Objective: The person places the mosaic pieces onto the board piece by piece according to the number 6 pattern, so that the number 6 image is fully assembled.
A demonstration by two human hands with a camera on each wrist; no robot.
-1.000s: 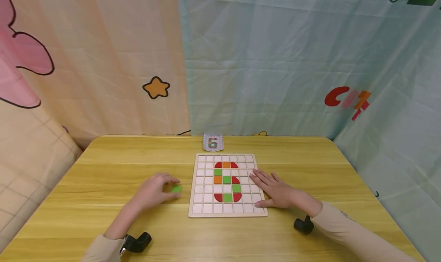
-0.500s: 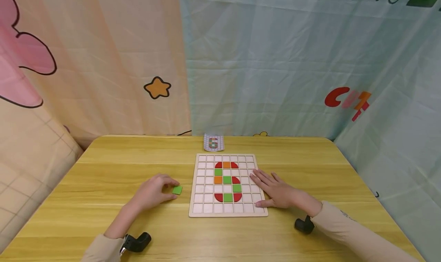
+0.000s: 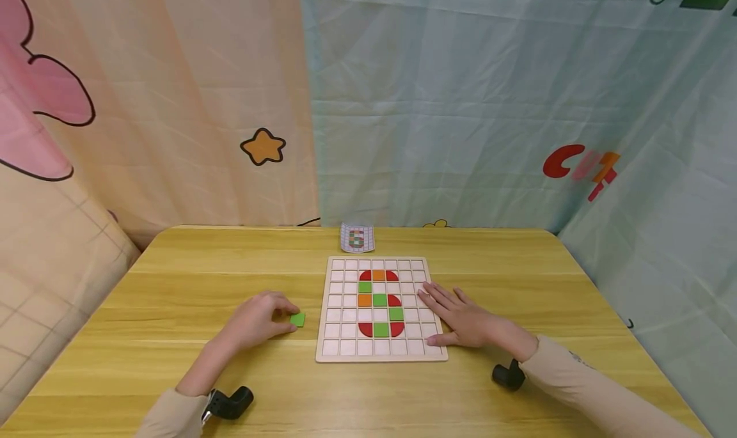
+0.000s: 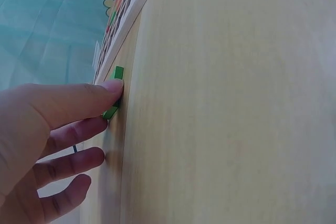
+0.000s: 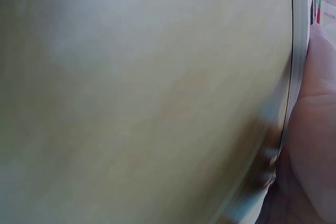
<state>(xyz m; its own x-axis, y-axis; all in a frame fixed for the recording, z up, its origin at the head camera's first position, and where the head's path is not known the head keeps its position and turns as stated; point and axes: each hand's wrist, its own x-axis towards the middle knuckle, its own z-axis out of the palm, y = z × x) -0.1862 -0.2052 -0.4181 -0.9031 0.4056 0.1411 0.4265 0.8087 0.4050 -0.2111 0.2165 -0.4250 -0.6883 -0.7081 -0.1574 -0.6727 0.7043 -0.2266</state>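
A white gridded board lies on the table, with red, orange and green tiles in its middle cells. Left of it, my left hand pinches a green square tile at the tabletop. The left wrist view shows the thumb against the green tile from one side and a fingertip below it, the other fingers loosely bent. My right hand rests with spread, straight fingers on the board's right edge. In the right wrist view only part of that hand shows, beside the board's edge.
A small card printed with a coloured tile pattern sits behind the board. The wooden table ends at a curtain at the back. Black wrist devices are worn on both forearms.
The green tile has turned slightly in the left fingers and shifted a little to the right, with more of its face showing. My right hand and the board look unmoved.
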